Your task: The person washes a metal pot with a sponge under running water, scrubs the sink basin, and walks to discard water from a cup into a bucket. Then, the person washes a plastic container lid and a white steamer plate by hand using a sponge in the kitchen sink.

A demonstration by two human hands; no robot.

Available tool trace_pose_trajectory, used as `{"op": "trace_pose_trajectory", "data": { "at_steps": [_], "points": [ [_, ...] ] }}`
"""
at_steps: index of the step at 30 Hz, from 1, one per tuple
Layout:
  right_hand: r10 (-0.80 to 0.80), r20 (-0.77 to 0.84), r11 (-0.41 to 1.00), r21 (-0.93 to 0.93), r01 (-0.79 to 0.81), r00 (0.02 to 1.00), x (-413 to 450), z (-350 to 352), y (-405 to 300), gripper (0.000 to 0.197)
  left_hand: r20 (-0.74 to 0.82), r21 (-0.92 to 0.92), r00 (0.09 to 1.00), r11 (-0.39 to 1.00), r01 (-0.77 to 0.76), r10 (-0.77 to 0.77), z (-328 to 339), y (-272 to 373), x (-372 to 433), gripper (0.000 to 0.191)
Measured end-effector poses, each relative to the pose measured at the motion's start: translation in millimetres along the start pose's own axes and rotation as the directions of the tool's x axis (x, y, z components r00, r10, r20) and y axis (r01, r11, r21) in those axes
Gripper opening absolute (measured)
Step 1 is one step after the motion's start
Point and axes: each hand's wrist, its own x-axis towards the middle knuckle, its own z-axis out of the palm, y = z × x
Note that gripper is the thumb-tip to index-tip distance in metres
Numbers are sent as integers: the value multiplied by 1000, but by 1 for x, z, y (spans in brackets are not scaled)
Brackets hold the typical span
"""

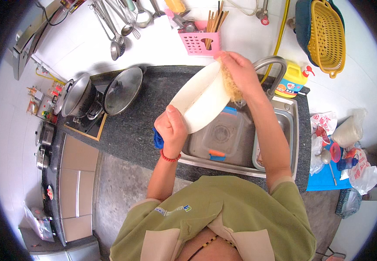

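A large white bowl is tilted on its side above the sink's left part. My left hand grips its lower left rim, thumb on top, and a red bead bracelet circles that wrist. At the upper right rim, my right hand presses a tan fibrous scrubber against the bowl. Below, a clear plastic container with blue and orange clips lies in the steel sink. Beside my left hand, a blue cloth shows on the counter, partly hidden.
A curved faucet rises behind my right forearm, near a yellow detergent bottle. A metal basin sits in the sink's right part. Leftward are a glass lid and a wok on the stove. A pink utensil basket hangs behind.
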Motion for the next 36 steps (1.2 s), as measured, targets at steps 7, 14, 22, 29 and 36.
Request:
{"op": "trace_pose_trajectory", "data": {
  "at_steps": [7,14,22,29,36],
  "points": [
    [-653,252,375,-712,594,714,-67,71,-2,32,16,30,993,992,120,-121,11,-3,9,48],
    [-415,77,798,-449,403,907,-40,38,-9,26,-12,202,1000,979,7,-5,-12,-7,-1,49],
    [-679,186,435,-677,594,710,-73,63,2,26,18,64,997,995,73,-75,7,-3,-4,45],
    [-326,56,878,-353,324,944,-28,13,-20,19,14,-71,995,993,99,-98,-12,-5,5,48],
    [-199,255,908,-315,275,946,-14,-2,-19,23,-16,-116,984,978,174,-177,-22,-29,2,53]
  ]
}}
